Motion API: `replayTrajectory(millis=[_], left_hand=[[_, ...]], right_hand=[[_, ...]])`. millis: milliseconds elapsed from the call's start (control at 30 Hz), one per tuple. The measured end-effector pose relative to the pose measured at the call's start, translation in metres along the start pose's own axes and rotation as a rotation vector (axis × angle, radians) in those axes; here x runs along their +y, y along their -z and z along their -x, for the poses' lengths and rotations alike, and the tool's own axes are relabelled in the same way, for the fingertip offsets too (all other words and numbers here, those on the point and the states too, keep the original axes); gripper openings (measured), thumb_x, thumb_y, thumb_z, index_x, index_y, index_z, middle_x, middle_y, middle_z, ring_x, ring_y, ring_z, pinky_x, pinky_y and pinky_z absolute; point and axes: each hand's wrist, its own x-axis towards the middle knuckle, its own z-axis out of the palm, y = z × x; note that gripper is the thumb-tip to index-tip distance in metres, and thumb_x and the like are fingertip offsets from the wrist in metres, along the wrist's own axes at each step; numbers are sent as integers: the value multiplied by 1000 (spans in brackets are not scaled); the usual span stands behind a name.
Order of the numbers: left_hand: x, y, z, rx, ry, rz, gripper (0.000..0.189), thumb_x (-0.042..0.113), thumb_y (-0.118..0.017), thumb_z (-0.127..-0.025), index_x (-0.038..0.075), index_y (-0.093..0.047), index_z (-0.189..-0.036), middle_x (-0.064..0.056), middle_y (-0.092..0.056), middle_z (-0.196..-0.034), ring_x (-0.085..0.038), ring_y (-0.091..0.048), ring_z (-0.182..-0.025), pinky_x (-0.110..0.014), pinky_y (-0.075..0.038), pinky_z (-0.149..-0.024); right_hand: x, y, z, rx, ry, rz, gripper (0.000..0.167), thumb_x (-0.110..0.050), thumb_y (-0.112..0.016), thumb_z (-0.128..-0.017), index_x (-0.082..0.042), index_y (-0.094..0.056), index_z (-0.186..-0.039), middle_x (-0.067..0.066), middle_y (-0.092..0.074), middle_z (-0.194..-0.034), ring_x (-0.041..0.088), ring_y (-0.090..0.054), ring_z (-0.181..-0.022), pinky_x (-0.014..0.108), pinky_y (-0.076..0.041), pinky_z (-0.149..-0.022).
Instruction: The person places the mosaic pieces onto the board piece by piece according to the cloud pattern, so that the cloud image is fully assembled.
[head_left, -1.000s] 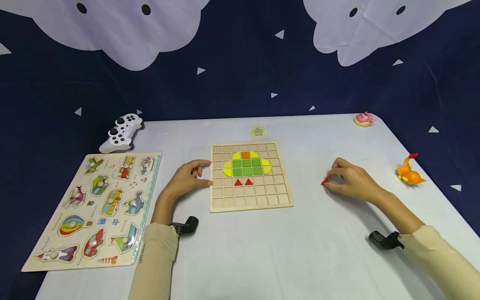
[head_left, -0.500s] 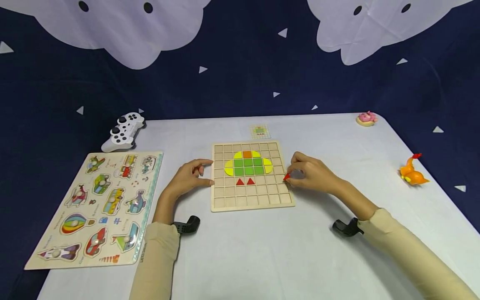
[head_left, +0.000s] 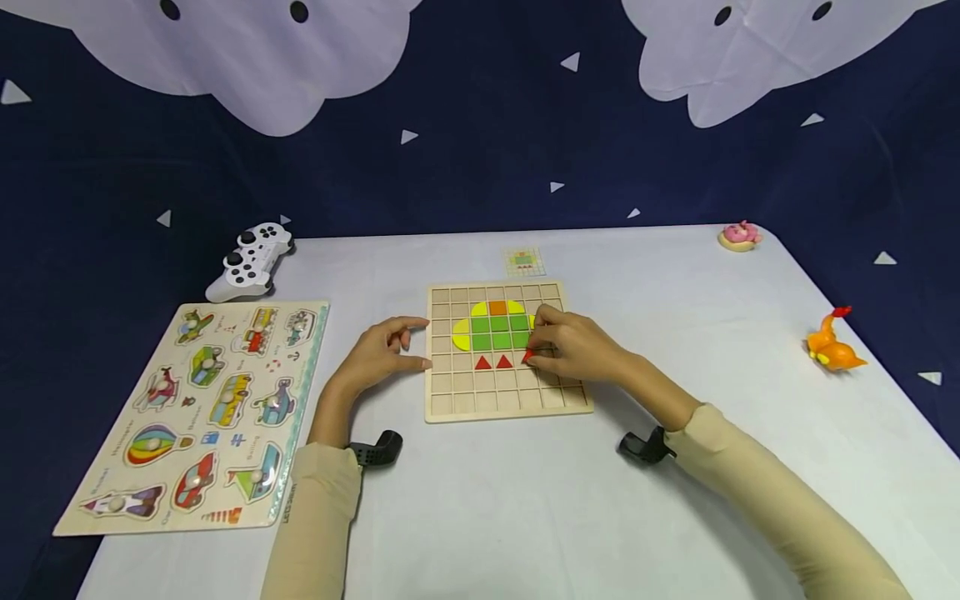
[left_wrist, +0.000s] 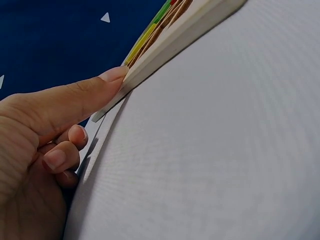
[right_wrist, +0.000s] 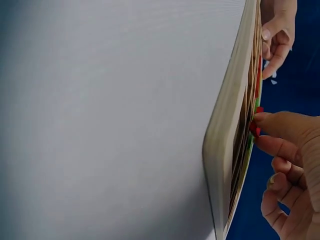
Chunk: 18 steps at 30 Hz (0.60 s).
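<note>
A square wooden grid board (head_left: 510,414) lies on the table, filled in part with green squares (head_left: 500,325), an orange square (head_left: 498,307) and yellow rounded pieces (head_left: 461,336). Below them sit two red triangles (head_left: 482,362) in a row. My right hand (head_left: 581,346) pinches a third red triangle (right_wrist: 256,128) between thumb and index finger, close over the board to the right of that row. It covers part of the right yellow piece. My left hand (head_left: 378,354) rests thumb and index fingertip against the board's left edge, other fingers bent in.
A small pattern card (head_left: 524,262) lies behind the board. To the left are a vehicle peg puzzle (head_left: 202,417) and a white game controller (head_left: 253,262). On the right stand an orange bird-like toy (head_left: 831,343) and a pink figurine (head_left: 740,237).
My right hand has moved left from the open table to over the board, carrying the red triangle. My left hand has stayed at the board's left edge.
</note>
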Motion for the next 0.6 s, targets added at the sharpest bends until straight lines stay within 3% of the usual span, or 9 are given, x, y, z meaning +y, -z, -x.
replayTrajectory(millis=[433, 600], left_hand=[[-1, 0, -1, -7, -6, 14, 63, 12, -84, -76, 8, -59, -135, -5, -45, -86, -14, -31, -63, -28, -31, -66], [-1, 2, -6, -11, -24, 34, 67, 15, -82, -80, 6, -54, -140, -11, -48, -93, -15, -37, -69, -27, -33, -65]], right_hand=[[-6, -1, -2, -73, -55, -29, 12, -19, -76, -86, -11, -77, -94, 1, -56, -92, 13, -51, -76, 30, -47, -70], [-1, 14, -6, -14, -69, -8, 34, -27, -76, -86, -6, -74, -112, 6, -59, -102, 19, -55, -84, 35, -49, -74]])
